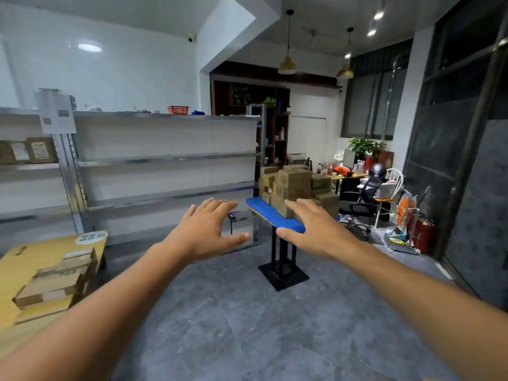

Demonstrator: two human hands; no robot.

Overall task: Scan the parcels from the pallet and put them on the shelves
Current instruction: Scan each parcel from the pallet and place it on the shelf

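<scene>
Head view: left hand [204, 229], right hand [316, 229] spread, empty, before pallet [270, 214]

A red basket [178, 109] is seen well above the fingers; a black office chair [362, 198] and red extinguishers [420, 232] are seen right of them

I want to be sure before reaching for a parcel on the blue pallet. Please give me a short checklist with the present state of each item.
1. Left hand free, fingers spread: ok.
2. Right hand free: ok.
3. Parcels stacked on the blue pallet: ok.
4. Floor toward the pallet free of obstacles: ok.
5. Free space on the metal shelves: ok.
6. Scanner ready: cannot tell, none clearly seen.
</scene>
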